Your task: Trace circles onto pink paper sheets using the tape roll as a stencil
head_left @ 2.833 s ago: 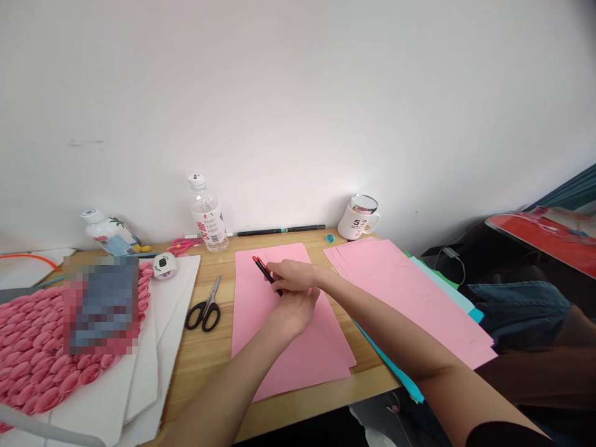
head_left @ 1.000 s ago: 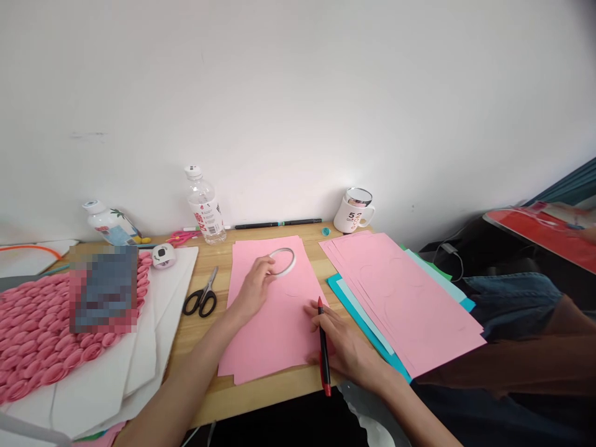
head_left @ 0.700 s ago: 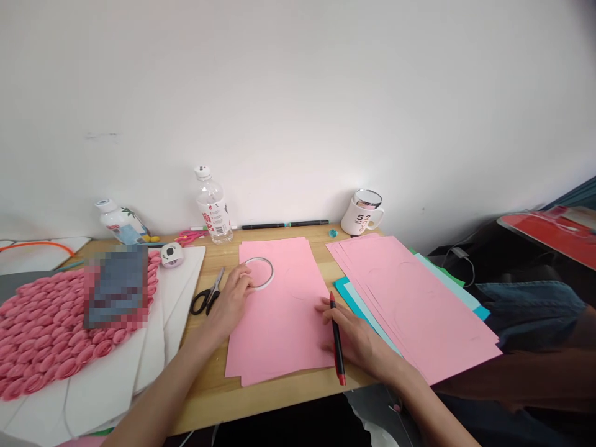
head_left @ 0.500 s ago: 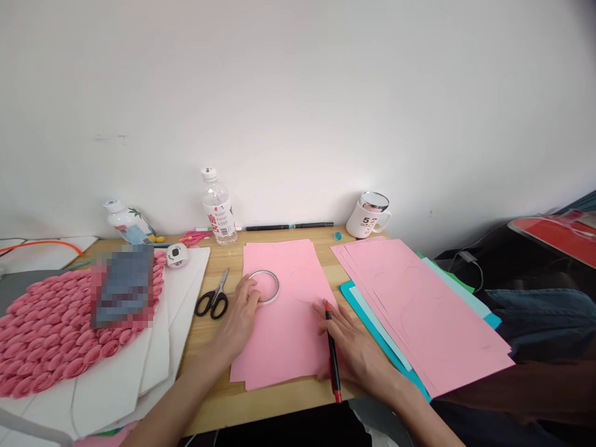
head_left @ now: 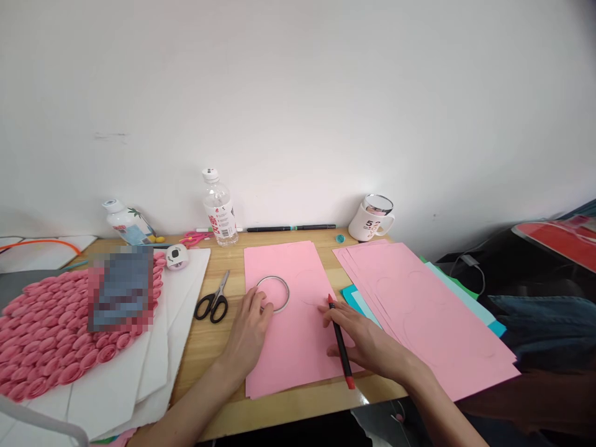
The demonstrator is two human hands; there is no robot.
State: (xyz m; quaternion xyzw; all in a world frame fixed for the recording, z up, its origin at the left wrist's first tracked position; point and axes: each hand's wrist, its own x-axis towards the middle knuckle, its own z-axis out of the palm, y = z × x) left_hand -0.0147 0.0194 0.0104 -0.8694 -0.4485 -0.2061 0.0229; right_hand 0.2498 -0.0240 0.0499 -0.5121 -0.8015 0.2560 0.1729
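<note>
Sheets of pink paper (head_left: 298, 357) lie stacked on the wooden table, with a faint pencil-like circle on the top sheet. Flat on them sits a thin silvery ring (head_left: 287, 292). The fingertips of my left hand (head_left: 249, 329) hold the ring down at its left edge. My right hand (head_left: 367, 335) rests at the sheets' right edge, gripping a black pen with red ends (head_left: 342, 347) between its fingers. Black-handled scissors (head_left: 214, 305) lie left of the paper, close to my left hand.
Another pink paper pile (head_left: 433, 304) with drawn circles covers blue and green sheets at right. A mug (head_left: 370, 220), a teal cap (head_left: 340, 238) and a water bottle (head_left: 221, 214) stand along the wall. Left are pink rolled-paper pieces (head_left: 46, 332) on white boards (head_left: 112, 391).
My left hand and the ring have shifted a little right and toward me. The pink sheets' lower left edges lie more in line. My right hand with the pen has moved slightly right.
</note>
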